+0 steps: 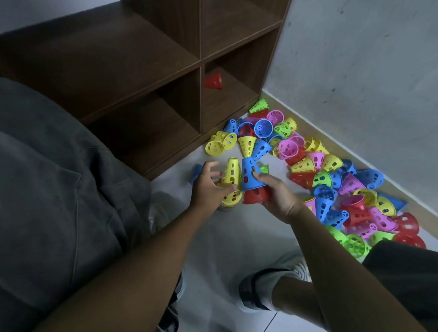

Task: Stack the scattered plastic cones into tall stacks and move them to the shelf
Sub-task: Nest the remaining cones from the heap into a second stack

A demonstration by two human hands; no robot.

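Gripping a blue-on-red cone stack [253, 186], the right hand [278, 193] holds it beside the yellow cone stack [230, 181] standing on the floor [234, 241]; the left hand [207, 188], fingers relaxed, touches the yellow stack. Loose cones [325, 175] lie along the wall [367, 72]; one red cone [213, 80] sits in the shelf [142, 62].

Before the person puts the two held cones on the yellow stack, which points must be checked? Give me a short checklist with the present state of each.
1. Right hand grips the blue cone nested over the red cone: ok.
2. Left hand steadies the yellow stack: ok, fingers are at its side.
3. Yellow stack stands upright on the floor: cannot tell, its base is hidden behind the hand.
4. Top of the yellow stack is free: ok.
5. Shelf has room: ok, only one red cone in the compartment.
6. Loose cones remain on the floor: not ok, many left.
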